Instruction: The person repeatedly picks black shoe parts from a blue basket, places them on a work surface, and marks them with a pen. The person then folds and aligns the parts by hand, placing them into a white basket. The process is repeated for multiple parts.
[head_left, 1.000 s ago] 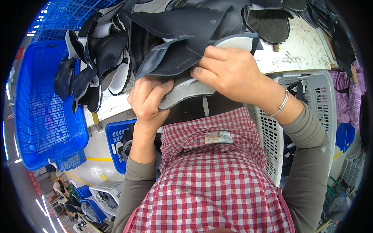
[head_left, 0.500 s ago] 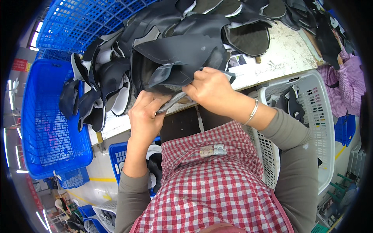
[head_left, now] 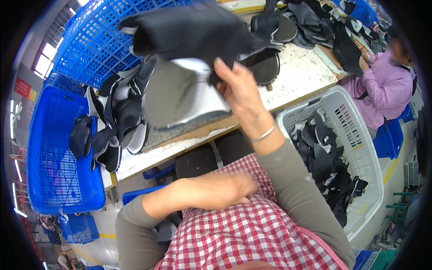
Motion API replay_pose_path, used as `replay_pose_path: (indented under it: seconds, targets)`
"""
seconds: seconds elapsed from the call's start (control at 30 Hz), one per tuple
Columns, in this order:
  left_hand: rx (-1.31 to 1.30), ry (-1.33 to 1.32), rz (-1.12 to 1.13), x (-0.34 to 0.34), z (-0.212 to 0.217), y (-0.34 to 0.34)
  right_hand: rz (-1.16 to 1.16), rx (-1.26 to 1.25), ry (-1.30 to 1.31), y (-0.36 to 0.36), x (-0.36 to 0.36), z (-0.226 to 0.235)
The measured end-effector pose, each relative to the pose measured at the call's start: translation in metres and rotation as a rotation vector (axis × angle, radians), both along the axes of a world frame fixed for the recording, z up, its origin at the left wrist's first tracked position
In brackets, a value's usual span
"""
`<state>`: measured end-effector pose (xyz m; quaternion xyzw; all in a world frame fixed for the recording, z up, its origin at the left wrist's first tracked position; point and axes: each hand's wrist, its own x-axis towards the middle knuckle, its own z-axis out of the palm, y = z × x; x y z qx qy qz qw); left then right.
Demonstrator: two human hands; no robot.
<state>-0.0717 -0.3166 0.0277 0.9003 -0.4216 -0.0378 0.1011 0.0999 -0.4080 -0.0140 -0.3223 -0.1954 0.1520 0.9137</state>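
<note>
R hand (head_left: pixel 238 87): grip pinched on black shoe-upper piece (head_left: pixel 189 31), raised above worktop (head_left: pixel 297 76) | L hand (head_left: pixel 229 191): grip loose, holding nothing, resting on checked apron (head_left: pixel 252 234) | white basket (head_left: pixel 355 130) w/ black pieces at right | blue crate (head_left: pixel 49 148) at left

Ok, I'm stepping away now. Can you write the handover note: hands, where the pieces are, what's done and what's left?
Right hand: raised, gripping a black shoe upper piece above the workbench.
Left hand: empty, resting across the checked apron.
Pieces: a pile of uppers at the bench's left end, more in the white basket on the right.
Done: cannot tell.
Left: the held piece is not yet put down; both piles remain.
</note>
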Motion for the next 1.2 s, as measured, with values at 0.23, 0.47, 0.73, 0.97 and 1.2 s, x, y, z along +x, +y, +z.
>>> replay_pose_path:
  seconds: [0.23,0.47,0.73,0.97,1.2]
  targets:
    - [-0.313,-0.283,0.120,0.022,-0.023,0.064,0.374,-0.063,0.500,-0.010,-0.059,-0.079]
    - [0.216,-0.460,-0.116,0.057,-0.017,0.079,0.458,0.064,0.578,-0.006,-0.045,-0.075]
    - [0.044,-0.950,0.098,0.061,-0.023,0.092,0.361,0.030,0.651,-0.015,-0.046,-0.061]
    - [0.186,-0.607,0.177,0.069,-0.067,0.070,0.365,-0.138,0.760,-0.009,-0.046,-0.058]
    - [-0.012,-0.349,0.073,0.044,-0.017,0.040,0.351,-0.073,0.472,-0.016,-0.038,-0.023]
